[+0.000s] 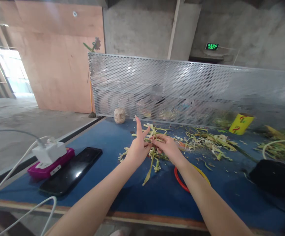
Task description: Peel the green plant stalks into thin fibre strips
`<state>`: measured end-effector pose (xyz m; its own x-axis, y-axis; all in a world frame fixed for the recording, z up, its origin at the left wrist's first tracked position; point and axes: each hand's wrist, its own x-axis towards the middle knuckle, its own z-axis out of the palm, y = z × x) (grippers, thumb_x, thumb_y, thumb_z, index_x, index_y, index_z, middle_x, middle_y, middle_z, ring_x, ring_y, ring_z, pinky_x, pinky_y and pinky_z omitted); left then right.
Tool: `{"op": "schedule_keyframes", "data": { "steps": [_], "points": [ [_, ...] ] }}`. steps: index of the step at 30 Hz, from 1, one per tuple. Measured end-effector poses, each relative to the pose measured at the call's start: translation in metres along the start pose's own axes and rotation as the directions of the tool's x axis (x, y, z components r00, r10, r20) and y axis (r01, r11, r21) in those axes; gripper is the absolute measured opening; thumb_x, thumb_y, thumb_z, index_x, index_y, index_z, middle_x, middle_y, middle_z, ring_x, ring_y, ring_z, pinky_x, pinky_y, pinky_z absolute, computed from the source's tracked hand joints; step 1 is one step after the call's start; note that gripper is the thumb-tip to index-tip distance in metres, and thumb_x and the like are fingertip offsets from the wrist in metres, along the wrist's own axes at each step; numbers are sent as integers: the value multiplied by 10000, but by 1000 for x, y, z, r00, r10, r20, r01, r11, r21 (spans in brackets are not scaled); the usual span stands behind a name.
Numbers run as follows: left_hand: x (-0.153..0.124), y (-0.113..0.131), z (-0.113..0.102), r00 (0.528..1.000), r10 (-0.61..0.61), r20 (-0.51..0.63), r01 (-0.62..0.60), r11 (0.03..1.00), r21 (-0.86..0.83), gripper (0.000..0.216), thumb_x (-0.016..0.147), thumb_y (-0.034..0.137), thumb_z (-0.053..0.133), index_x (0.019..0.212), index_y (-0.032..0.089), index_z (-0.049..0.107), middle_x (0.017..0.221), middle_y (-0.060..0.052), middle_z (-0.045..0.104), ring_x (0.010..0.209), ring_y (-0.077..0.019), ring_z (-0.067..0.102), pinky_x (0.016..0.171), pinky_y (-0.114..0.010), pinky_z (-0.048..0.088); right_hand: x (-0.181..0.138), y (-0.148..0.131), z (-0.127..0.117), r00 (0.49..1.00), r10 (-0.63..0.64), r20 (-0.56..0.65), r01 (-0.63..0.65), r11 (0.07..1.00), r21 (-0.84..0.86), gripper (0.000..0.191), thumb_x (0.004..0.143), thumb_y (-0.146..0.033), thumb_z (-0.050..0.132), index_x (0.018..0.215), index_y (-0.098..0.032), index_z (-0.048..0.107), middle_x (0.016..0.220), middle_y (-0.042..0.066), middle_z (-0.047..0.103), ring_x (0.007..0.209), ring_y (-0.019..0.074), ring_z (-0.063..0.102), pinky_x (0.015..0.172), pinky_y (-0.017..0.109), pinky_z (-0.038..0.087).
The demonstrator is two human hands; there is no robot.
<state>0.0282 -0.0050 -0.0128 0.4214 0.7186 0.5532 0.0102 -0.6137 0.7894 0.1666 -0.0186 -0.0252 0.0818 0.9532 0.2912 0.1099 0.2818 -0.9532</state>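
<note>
My left hand (139, 146) is over the middle of the blue table, index finger stretched upward and the other fingers curled in on a pale yellow-green plant strip (152, 157). Against it, my right hand (166, 147) pinches the same plant material where the fingertips of both hands meet. One flat end of the strip (146, 178) hangs down toward me, and thin loops stick out above the fingers. Its exact kind I cannot make out. Loose plant scraps (157, 166) lie beneath and around the hands. Under my right forearm, a red and yellow ring (180, 179) is partly hidden.
More plant scraps (208, 141) spread to the right, near a yellow roll (240, 124). A perforated metal screen (142, 85) borders the table's back. At left are a black phone (71, 172), a purple power strip (63, 164) and a white charger (49, 151) with cables. A black object (275, 178) sits right.
</note>
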Motion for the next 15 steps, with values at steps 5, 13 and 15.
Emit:
{"op": "schedule_keyframes", "data": {
  "steps": [5, 13, 15],
  "points": [
    [-3, 3, 6, 997, 18, 69, -22, 998, 54, 885, 706, 62, 481, 1353, 322, -63, 1317, -126, 396, 510, -68, 539, 456, -191, 442, 5, 1, -6, 995, 65, -77, -44, 968, 246, 266, 598, -363, 662, 768, -190, 553, 618, -39, 534, 418, 52, 403, 377, 195, 281],
    [-5, 2, 11, 983, 45, 178, -66, 992, 110, 821, 691, 87, 493, 1368, 276, 69, 1297, -79, 435, 591, -102, 592, 483, -171, 421, 12, -9, -38, 966, 47, -255, 67, 904, 421, 225, 545, -281, 709, 698, -168, 589, 694, -15, 574, 483, 43, 453, 386, 174, 323],
    [-5, 2, 11, 976, 19, 216, -45, 993, 112, 816, 671, 83, 500, 1368, 250, 111, 1262, -96, 472, 545, -91, 580, 464, -160, 403, 12, -10, -44, 961, 40, -272, 81, 904, 419, 207, 544, -274, 716, 675, -161, 603, 697, -11, 572, 493, 42, 455, 396, 177, 341]
  ]
}}
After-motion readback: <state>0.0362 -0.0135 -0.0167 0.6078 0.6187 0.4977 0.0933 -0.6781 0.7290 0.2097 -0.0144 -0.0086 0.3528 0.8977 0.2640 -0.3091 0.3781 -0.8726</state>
